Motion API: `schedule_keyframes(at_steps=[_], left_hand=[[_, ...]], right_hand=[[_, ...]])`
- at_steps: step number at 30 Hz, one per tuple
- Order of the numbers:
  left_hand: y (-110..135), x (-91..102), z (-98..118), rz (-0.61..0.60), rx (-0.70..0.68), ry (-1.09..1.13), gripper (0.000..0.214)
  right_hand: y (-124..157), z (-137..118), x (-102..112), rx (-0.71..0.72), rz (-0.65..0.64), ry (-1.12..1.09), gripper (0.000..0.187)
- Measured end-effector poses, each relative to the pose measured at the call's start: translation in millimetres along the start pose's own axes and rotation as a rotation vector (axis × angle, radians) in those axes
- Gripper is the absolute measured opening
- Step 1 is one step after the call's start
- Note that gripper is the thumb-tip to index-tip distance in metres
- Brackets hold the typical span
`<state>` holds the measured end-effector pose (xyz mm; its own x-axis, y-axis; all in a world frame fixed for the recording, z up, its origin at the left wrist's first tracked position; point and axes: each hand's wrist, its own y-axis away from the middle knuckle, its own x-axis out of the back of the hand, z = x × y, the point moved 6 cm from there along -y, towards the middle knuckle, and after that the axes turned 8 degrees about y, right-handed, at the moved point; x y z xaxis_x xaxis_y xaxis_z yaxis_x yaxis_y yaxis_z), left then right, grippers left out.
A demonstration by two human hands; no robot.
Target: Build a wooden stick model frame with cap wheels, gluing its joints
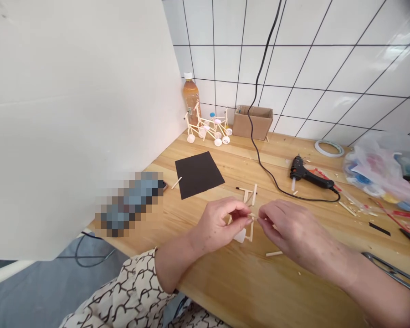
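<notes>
My left hand (218, 223) and my right hand (287, 228) meet over the wooden table (225, 282), both pinched on a small frame of thin wooden sticks (248, 200). The fingertips touch at a short stick near the middle of the frame. A white round piece hangs at the frame's lower end, partly hidden under my left fingers. A loose short stick (274, 253) lies on the table just under my right hand.
A black glue gun (309, 175) with its cable lies at the right. A black paper square (198, 173), finished stick bicycles (208, 128), a bottle (191, 98), a cardboard box (253, 121), a tape roll (329, 148), a plastic bag (386, 171) and scissors (392, 271) surround the work.
</notes>
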<state>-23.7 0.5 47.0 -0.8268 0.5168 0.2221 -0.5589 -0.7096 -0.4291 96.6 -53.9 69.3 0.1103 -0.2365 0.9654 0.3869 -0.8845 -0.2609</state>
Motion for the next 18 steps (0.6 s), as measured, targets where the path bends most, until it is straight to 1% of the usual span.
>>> schedule_keyframes(at_steps=[4,6,10,14,18], left_hand=[[0,-1.1,-2,-0.013,0.011,-0.034,0.003],[0,-1.1,-3,-0.012,0.013,-0.038,0.004],[-2,-0.7,-4,0.004,0.017,-0.032,0.005],[-4,-1.1,-5,0.033,0.024,-0.032,0.004],[-4,-0.3,-6,0.074,0.041,-0.017,0.001]], right_hand=[[1,-1,0,0.021,0.005,-0.01,0.025],[2,0,0,0.009,0.002,-0.023,0.024],[3,7,-3,-0.068,0.005,-0.142,0.018],[4,16,-9,-0.173,0.056,-0.303,0.012],[5,17,-12,-0.212,0.105,-0.374,0.01]])
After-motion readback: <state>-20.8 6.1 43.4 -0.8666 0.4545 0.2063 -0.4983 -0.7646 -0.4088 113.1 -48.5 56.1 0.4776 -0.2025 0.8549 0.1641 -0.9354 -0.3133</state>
